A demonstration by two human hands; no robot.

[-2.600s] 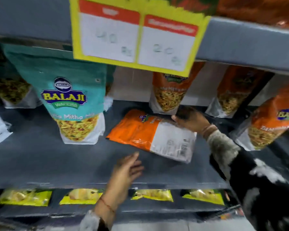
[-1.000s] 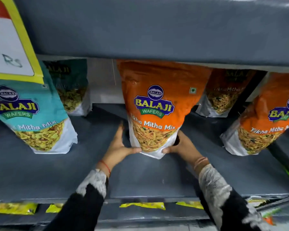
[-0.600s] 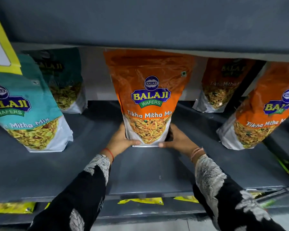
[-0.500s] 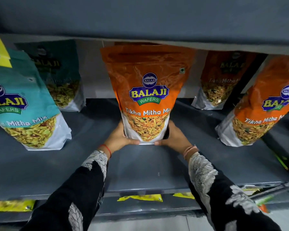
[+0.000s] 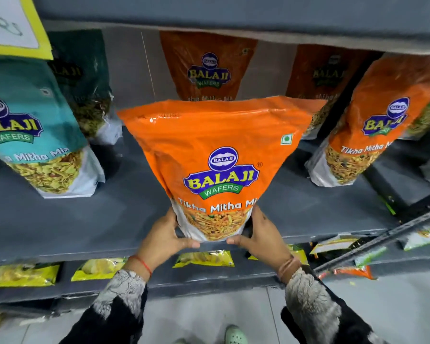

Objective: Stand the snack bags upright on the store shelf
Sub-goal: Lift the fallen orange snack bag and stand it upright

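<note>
1. At the front edge of the grey shelf, our left hand and right hand clasp the bottom of an orange snack bag, one hand on each side.
2. Both thumbs curl under the bag's lower front edge, tips pointing toward each other and apart; the remaining fingers wrap behind the bag, where we cannot see whether they are spread or together.
3. We hold the bag upright, front label facing us, its base at the shelf's front lip; we cannot tell whether it rests on the shelf or hangs just above it.
4. Behind it, at the back of the shelf, stands a second orange bag, upright and partly hidden.
5. To the right stands another orange bag, leaning left, with one more orange bag in shadow behind it.
6. To the left stands a teal bag, with a darker teal bag behind it.
7. Above the teal bags hangs a yellow-edged price card.
8. Below our wrists, yellow packets lie flat on the lower shelf.
</note>
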